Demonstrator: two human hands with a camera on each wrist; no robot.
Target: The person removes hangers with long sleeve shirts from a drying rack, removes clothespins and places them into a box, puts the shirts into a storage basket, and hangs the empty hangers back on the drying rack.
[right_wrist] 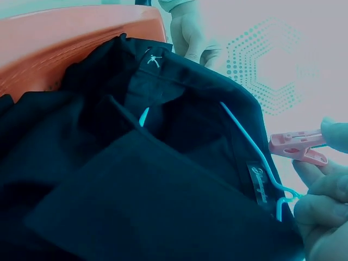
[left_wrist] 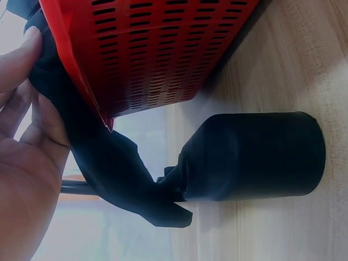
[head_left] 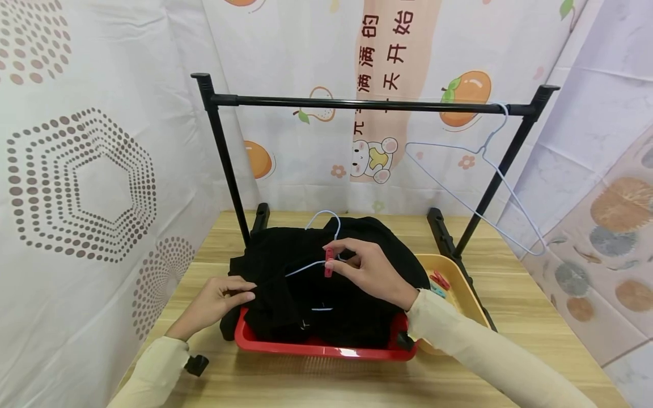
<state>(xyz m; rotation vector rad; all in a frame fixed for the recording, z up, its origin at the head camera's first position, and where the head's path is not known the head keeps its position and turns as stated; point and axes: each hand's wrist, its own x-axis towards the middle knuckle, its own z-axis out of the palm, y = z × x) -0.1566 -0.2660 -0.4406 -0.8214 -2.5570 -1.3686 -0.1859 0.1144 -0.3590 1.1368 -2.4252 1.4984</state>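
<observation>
A black garment (head_left: 275, 249) lies heaped over a red basket (head_left: 326, 351). A light blue wire hanger (head_left: 306, 268) sits inside its opening, the hook standing up above the cloth. My right hand (head_left: 374, 269) pinches a red clothespin (head_left: 329, 262) by the hanger's neck. In the right wrist view the clothespin (right_wrist: 296, 145) has one end at the garment's band edge, near a sewn label (right_wrist: 258, 184). At the basket's left, my left hand (head_left: 224, 300) grips the garment's edge between thumb and fingers. Cloth (left_wrist: 109, 168) hangs past the basket rim in the left wrist view.
A black rack (head_left: 347, 103) stands behind the basket, with another blue wire hanger (head_left: 482, 150) on its right end. To the right, partly behind my right forearm, a yellow tray (head_left: 461, 300) holds several clothespins (head_left: 440, 280). Patterned curtains close in the table's back and sides.
</observation>
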